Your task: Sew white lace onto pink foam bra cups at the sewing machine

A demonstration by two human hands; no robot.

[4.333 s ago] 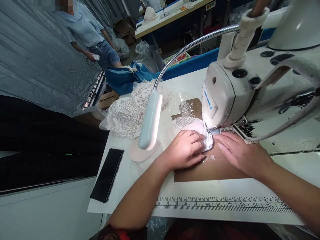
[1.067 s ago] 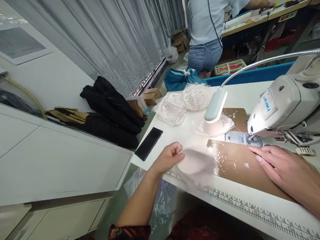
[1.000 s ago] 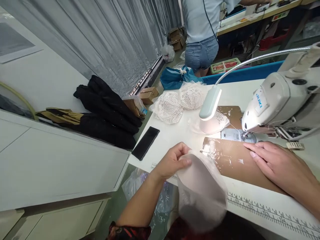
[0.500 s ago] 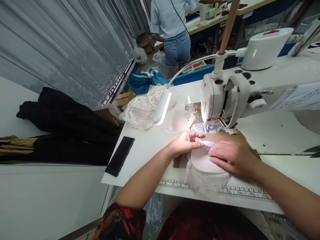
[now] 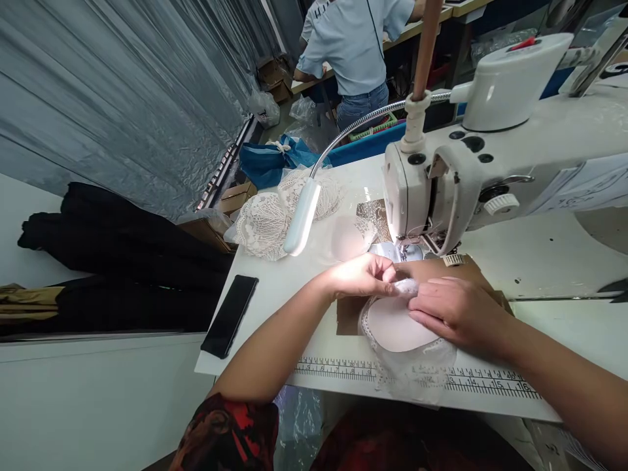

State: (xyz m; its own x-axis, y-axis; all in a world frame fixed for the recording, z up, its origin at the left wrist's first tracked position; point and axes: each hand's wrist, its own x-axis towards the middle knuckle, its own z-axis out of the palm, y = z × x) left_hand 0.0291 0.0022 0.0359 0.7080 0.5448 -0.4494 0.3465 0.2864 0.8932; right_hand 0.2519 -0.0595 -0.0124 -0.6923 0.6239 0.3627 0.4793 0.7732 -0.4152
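A pale bra cup with lace edging (image 5: pixel 400 325) lies at the table's front, its sheer lace hanging over the printed ruler. My left hand (image 5: pixel 364 275) pinches the cup's upper edge between thumb and fingers. On the right, my right hand (image 5: pixel 454 311) has its fingers bent over the same edge and grips the fabric. Just beyond both hands stands the sewing machine (image 5: pixel 417 196), its needle area lit. Brown card (image 5: pixel 350 316) lies under the cup. Another lace-trimmed cup (image 5: pixel 349 238) rests left of the machine's foot.
Lace cups (image 5: pixel 262 224) are piled at the table's far left, under a bendable lamp (image 5: pixel 303 217). A black phone (image 5: pixel 229 316) lies near the left edge. Behind the table, a person in a light blue shirt (image 5: pixel 353 49) stands at another bench. Dark cloth (image 5: pixel 122 255) lies at left.
The cup's edge is folded up more between my hands, and its lace has slid slightly toward me. The view has shifted a little. The person behind has leaned toward the bench.
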